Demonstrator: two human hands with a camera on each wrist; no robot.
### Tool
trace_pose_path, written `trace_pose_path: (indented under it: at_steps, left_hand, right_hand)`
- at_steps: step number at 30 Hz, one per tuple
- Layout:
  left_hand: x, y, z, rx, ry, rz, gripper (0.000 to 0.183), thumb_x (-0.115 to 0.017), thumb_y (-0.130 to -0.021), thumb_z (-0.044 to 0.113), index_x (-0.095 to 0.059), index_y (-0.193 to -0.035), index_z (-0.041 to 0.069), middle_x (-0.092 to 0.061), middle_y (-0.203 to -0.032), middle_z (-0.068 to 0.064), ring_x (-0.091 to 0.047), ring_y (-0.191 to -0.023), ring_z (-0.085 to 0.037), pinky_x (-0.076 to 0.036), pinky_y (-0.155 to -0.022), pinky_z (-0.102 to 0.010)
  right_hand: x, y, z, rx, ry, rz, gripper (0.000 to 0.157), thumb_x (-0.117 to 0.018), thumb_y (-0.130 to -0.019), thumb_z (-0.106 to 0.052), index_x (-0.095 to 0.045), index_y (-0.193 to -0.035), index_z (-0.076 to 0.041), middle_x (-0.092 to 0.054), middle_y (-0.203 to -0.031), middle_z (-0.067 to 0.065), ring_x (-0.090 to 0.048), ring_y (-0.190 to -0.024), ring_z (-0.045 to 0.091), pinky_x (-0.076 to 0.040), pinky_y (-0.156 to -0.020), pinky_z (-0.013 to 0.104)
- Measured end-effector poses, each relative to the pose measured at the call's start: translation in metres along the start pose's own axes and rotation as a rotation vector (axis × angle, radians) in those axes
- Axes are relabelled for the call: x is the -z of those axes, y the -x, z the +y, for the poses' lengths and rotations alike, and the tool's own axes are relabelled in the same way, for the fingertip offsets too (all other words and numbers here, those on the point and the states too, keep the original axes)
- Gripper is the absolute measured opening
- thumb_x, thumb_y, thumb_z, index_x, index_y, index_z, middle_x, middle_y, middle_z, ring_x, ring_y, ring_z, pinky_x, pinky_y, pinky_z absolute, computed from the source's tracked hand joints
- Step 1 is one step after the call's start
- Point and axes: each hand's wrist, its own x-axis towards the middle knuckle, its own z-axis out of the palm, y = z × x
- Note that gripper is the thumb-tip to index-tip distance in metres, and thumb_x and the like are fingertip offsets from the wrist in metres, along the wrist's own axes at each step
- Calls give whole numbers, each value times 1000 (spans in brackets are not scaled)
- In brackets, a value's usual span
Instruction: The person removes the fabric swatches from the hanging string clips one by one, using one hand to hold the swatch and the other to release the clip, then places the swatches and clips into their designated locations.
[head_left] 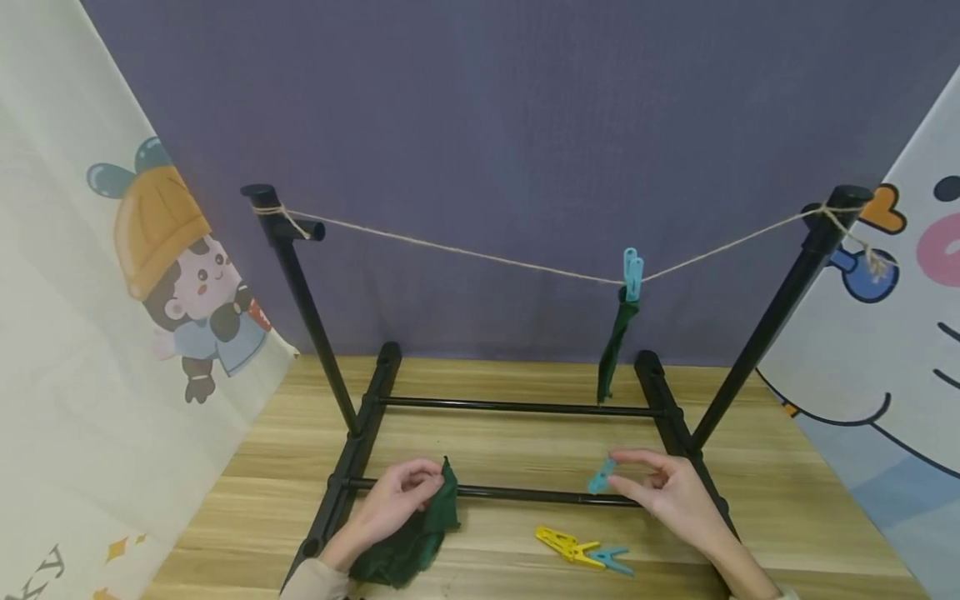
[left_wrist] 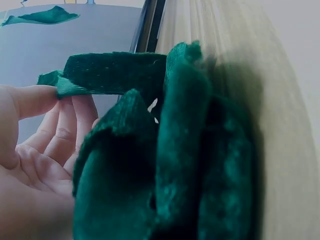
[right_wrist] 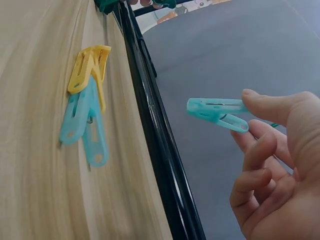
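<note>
My left hand point(head_left: 401, 504) pinches the upper edge of a dark green cloth point(head_left: 438, 517) between thumb and fingers. In the left wrist view the cloth point(left_wrist: 182, 145) hangs in folds from the pinch, its lower part bunched near the wooden surface. On the other side, my right hand point(head_left: 671, 492) holds a light blue clothespin point(head_left: 602, 477) by its handle ends. The right wrist view shows that clothespin point(right_wrist: 215, 107) between thumb and fingers, its nose pointing away from the hand. Below it on the wood lie a yellow clothespin point(head_left: 568, 547) and another blue clothespin point(head_left: 612, 560), touching each other.
A sagging string point(head_left: 450, 248) runs between the two posts of a black frame point(head_left: 772, 325). From its right half hangs a green cloth strip point(head_left: 618, 346) under a blue clothespin point(head_left: 633, 275). A low black bar point(head_left: 525, 495) crosses between the hands.
</note>
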Motion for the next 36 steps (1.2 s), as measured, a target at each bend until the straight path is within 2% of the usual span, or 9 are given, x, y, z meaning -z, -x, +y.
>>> trace_pose_path:
  at_steps: [9, 14, 21, 25, 27, 29, 31, 33, 36]
  left_hand:
    - [2, 6, -2, 45, -4, 5, 32, -64, -108, 21, -68, -125, -6, -77, -111, -15, -68, -89, -6, -58, -75, -25]
    - [3, 7, -2, 28, -33, -6, 30, -64, -107, 21, -70, -122, -4, -77, -111, -14, -68, -88, -7, -58, -74, -24]
    - [2, 10, -5, 25, -103, -50, 22, -62, -109, 22, -74, -117, 5, -74, -104, -7, -67, -85, -6, -55, -74, -23]
    - [2, 14, -6, 22, -110, -62, 22, -64, -107, 20, -74, -118, 3, -76, -105, -8, -68, -88, -8, -56, -74, -23]
    - [3, 16, -7, 17, -114, -66, 22, -65, -107, 19, -74, -119, 2, -77, -107, -8, -69, -90, -9, -57, -74, -23]
    - [4, 18, -7, 16, -136, -73, 22, -65, -106, 19, -74, -118, 3, -77, -107, -8, -69, -91, -8, -56, -74, -23]
    - [5, 19, -8, 12, -178, -85, 21, -66, -106, 21, -75, -117, 6, -77, -105, -5, -67, -89, -5, -55, -73, -23]
    - [6, 20, -8, 4, -220, -98, 19, -66, -106, 22, -76, -114, 9, -77, -102, -3, -65, -85, -3, -53, -72, -22]
    - [7, 21, -9, 2, -259, -111, 17, -66, -106, 24, -77, -112, 12, -76, -99, 0, -64, -83, -1, -52, -71, -22]
  right_hand:
    - [6, 5, 5, -80, 32, -88, 46, -84, -93, -30, -74, -132, -8, -40, -51, -8, -31, -44, 2, -30, -41, 21]
    - [8, 9, 6, -104, 19, -102, 46, -84, -93, -28, -74, -132, -7, -39, -52, -7, -30, -44, 2, -28, -42, 20]
    - [8, 13, 14, -114, 20, -143, 47, -85, -92, -32, -74, -131, -7, -37, -52, -10, -29, -44, 2, -28, -42, 19]
    - [6, 14, 18, -114, 35, -159, 48, -85, -92, -32, -74, -131, -7, -38, -53, -10, -30, -45, 1, -30, -42, 19]
    - [4, 13, 20, -113, 43, -169, 46, -85, -92, -32, -75, -130, -8, -49, -58, -9, -32, -45, 1, -32, -42, 20]
    - [2, 13, 21, -107, 51, -177, 44, -85, -91, -33, -77, -128, -11, -66, -73, -7, -34, -45, 1, -35, -42, 21]
    - [0, 12, 22, -87, 59, -191, 41, -86, -91, -33, -78, -125, -13, -75, -89, -2, -36, -45, 1, -36, -42, 22]
    - [-1, 12, 22, -64, 69, -206, 38, -86, -90, -32, -79, -123, -14, -78, -99, 1, -38, -46, 0, -37, -42, 22]
    - [-3, 13, 22, -56, 84, -241, 38, -86, -91, -31, -79, -124, -14, -73, -88, 1, -39, -47, 0, -36, -43, 21]
